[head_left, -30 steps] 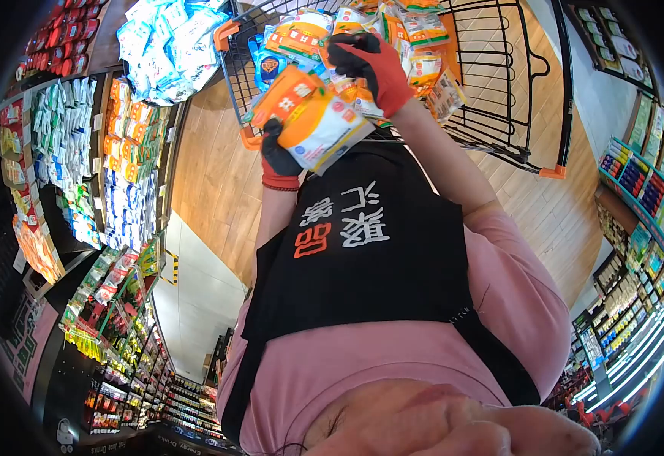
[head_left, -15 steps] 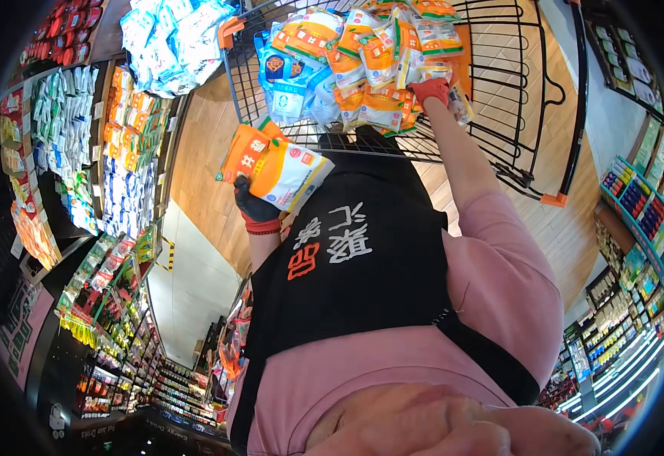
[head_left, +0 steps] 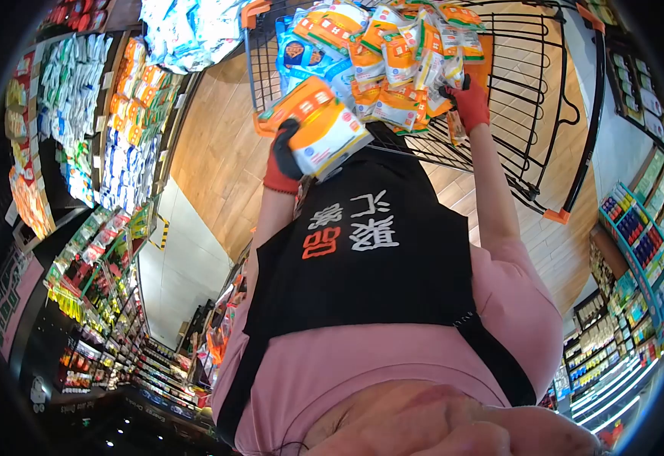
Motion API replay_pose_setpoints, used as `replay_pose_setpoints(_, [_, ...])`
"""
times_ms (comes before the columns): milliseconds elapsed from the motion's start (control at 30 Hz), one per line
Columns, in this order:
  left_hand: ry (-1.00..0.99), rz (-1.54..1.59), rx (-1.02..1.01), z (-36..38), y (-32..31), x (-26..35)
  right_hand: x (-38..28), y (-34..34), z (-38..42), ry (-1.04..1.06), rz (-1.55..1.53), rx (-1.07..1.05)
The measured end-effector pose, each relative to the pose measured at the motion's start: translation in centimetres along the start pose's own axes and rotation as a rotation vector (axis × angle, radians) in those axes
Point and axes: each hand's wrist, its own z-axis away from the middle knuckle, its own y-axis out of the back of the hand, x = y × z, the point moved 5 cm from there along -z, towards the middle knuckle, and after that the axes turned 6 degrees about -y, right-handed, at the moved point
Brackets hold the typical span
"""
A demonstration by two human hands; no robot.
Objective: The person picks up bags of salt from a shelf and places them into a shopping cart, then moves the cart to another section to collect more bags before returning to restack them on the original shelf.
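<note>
My left hand [head_left: 286, 156], in a red glove with dark palm and fingers, is closed on orange-and-white printed bags [head_left: 324, 133], held at the near left corner of the shopping cart [head_left: 499, 178]. At the cart's near side, my right hand [head_left: 472, 105] wears a matching glove. Its fingers curl at the edge of a white-and-orange packet [head_left: 453, 72] in the pile. A small packet [head_left: 456, 128] sits just below those fingers. Many orange-and-white bags [head_left: 400, 61] fill the middle of the cart, with blue bags [head_left: 301, 61] on its left.
Shelves of hanging orange bags [head_left: 131, 114] and pale bags [head_left: 74, 99] line the left. A heap of blue-white bags [head_left: 191, 34] stands beside the cart. More shelving [head_left: 643, 235] is on the right. Wooden flooring [head_left: 210, 152] shows between the left shelves and cart.
My left hand has raised and tilted the orange-and-white bags toward the cart. My right hand has drawn back slightly rightward at the pile's edge. The whole view has shifted a little.
</note>
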Motion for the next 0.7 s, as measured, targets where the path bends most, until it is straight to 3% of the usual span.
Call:
replay_pose_setpoints(33, [-0.003, -0.106, 0.059, -0.6, -0.9, -0.2, -4.7, 1.2, 3.2, 0.138, 0.068, 0.039])
replay_pose_setpoints(100, [-0.211, -0.309, -0.174, -2.9, -0.4, -0.9, -11.9, 2.4, 8.7, 0.468, 0.163, 0.083])
replay_pose_setpoints(167, [-0.093, -0.162, -0.312, -4.9, -0.8, -2.8, -16.8, 2.8, 13.7, 0.852, 0.225, 0.092])
replay_pose_setpoints(200, [0.135, -0.013, -0.234, -3.5, -4.8, -2.6, -18.3, 2.1, 15.7, 0.883, 0.333, 0.025])
replay_pose_setpoints(233, [0.199, 0.043, -0.415, -3.3, -6.5, -3.1, -19.4, 1.1, 17.6, 0.911, 0.443, -0.042])
replay_pose_setpoints(300, [0.318, 0.152, -0.777, -3.0, -9.3, -3.8, -20.9, -1.3, 20.2, 0.904, 0.445, -0.270])
replay_pose_setpoints(367, [-0.028, -0.366, -0.616, -2.2, -10.0, -3.3, -22.4, -0.8, 20.4, 0.930, 0.518, -0.208])
replay_pose_setpoints(467, [0.210, 0.080, -0.561, -2.0, -10.1, -3.4, -25.1, 2.4, 18.9, 1.024, 0.573, 0.092])
replay_pose_setpoints(567, [0.362, 0.281, -0.568, -0.9, -11.1, -2.9, -21.4, -2.0, 15.4, 0.634, 0.318, -0.448])
replay_pose_setpoints(633, [0.109, -0.157, -0.554, -2.6, -8.5, -3.6, -21.5, -2.3, 14.9, 0.597, 0.454, -0.483])
replay_pose_setpoints(700, [-0.023, -0.298, -0.509, -3.2, -6.9, -4.0, -20.8, -2.5, 14.3, 0.539, 0.505, -0.500])
